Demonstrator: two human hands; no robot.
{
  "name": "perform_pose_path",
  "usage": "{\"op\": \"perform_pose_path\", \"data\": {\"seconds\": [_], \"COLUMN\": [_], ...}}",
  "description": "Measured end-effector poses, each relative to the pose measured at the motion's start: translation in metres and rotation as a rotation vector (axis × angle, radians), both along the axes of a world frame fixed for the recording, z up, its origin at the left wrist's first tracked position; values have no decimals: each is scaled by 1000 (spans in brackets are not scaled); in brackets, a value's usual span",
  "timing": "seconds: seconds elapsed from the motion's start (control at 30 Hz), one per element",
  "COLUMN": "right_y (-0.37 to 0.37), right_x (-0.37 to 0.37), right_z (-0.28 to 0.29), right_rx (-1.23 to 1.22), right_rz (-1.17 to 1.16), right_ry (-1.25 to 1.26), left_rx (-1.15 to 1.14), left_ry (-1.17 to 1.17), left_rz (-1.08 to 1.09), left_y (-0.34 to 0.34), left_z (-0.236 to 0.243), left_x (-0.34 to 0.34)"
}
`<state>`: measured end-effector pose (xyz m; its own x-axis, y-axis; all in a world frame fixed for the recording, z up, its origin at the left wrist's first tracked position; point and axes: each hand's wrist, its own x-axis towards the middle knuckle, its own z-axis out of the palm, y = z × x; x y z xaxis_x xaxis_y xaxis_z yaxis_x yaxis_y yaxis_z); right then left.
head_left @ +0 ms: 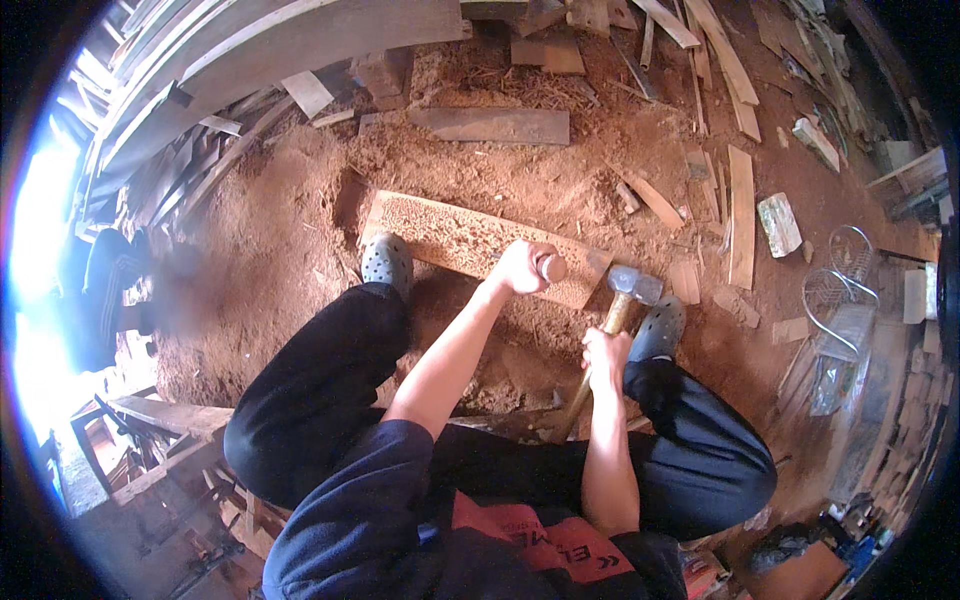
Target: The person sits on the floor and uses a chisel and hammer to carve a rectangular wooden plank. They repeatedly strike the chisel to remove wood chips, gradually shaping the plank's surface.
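Both clench: left fingers (527, 263) around handle (551, 267), right fingers (598, 349) around hammer (634, 285).

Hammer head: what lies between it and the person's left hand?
In the head view, the wooden board's right end shows between the hammer head and the left hand, past the round-ended handle it grips.

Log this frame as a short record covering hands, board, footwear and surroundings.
Left hand: closed around a round-ended handle; lower end hidden
Right hand: gripping a hammer
Board: wooden, pitted surface, on reddish dirt
Footwear: grey clogs; left clog at board's left end, right clog near hammer
Surroundings: scattered planks
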<state>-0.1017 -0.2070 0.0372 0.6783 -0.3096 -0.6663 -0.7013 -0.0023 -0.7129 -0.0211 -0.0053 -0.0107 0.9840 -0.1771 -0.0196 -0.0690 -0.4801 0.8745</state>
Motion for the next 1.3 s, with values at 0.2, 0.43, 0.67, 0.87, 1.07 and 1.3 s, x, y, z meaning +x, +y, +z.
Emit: {"op": "perform_pose_path", "data": {"seconds": [0.2,0.43,0.67,0.87,1.07,1.3], "right_y": [-35,-11,-7,-4,-7,-9], "right_x": [-9,-7,-8,-9,-8,-8], "right_z": [-89,-68,-61,-61,-67,-66], "right_rx": [-538,-643,-575,-545,-540,-583], "right_rz": [394,528,480,487,503,483], "right_ry": [84,170,233,231,179,200], "left_rx": [-298,-1102,-244,-350,-501,-408], "left_ry": [-33,92,-3,104,37,-40], "left_rz": [39,461,255,204,321,70], "left_y": [21,91,-4,9,81,21], "left_z": [1,3,-4,18,80,72], "left_x": [17,24,11,3,28,34]}}
